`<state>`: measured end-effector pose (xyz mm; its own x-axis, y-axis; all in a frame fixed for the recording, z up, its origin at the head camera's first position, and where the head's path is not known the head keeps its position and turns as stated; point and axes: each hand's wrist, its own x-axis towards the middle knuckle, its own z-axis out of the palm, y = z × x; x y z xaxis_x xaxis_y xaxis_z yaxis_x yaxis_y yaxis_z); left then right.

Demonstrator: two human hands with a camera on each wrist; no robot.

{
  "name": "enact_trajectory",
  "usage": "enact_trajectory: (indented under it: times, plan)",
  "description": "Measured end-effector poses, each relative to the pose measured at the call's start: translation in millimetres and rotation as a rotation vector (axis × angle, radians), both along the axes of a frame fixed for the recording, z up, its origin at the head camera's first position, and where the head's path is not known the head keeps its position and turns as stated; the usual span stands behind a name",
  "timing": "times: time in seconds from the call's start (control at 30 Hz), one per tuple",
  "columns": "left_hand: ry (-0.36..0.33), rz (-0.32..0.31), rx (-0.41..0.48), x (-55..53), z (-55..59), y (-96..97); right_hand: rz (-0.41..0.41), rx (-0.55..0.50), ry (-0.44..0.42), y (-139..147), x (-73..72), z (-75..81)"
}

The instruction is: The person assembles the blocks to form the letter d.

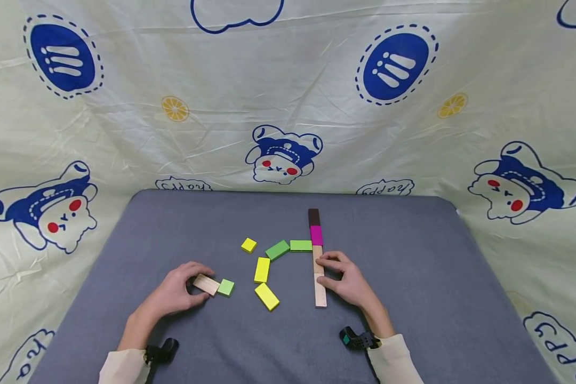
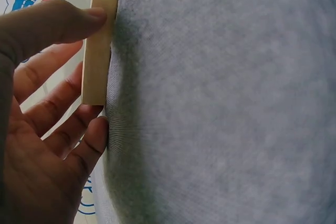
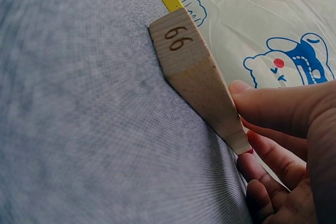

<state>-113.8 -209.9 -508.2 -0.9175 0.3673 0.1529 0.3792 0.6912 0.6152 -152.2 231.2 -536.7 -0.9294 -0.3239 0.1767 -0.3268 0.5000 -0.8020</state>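
My left hand (image 1: 176, 288) holds a plain wooden block (image 1: 206, 285) by its long sides, thumb on the near side and fingers beyond. A light green block (image 1: 225, 288) lies end to end with it. To the right, my right hand (image 1: 348, 280) touches the right side of a straight column of blocks with thumb and fingertips. Two plain wooden blocks (image 1: 320, 296) form its near part, a magenta block (image 1: 316, 236) follows, and a dark brown block (image 1: 314, 217) ends it. In the right wrist view the nearest wooden block (image 3: 191, 61) shows an engraved 66 on its end.
A curve of blocks runs left from the column: a light green block (image 1: 301, 246), a darker green block (image 1: 278, 250), a yellow block (image 1: 262, 270) and another yellow block (image 1: 267, 296). One small yellow block (image 1: 248, 245) lies apart on the grey table (image 1: 413, 256). Patterned curtains surround it.
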Motion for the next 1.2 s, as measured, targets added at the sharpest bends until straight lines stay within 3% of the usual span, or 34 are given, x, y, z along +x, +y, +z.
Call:
enact_trajectory:
  times: [0.37,0.67,1.2]
  plan:
    - [-0.036,-0.006,-0.009,0.9,0.2,-3.0,0.006,0.012,0.031,0,-0.3,-2.2]
    - [-0.021,0.031,0.017,6.9,5.6,0.2,-0.003,0.003,-0.011,0,0.6,0.4]
    - [0.071,0.013,0.077,13.9,17.3,42.2,0.004,-0.006,-0.009,0,0.9,0.8]
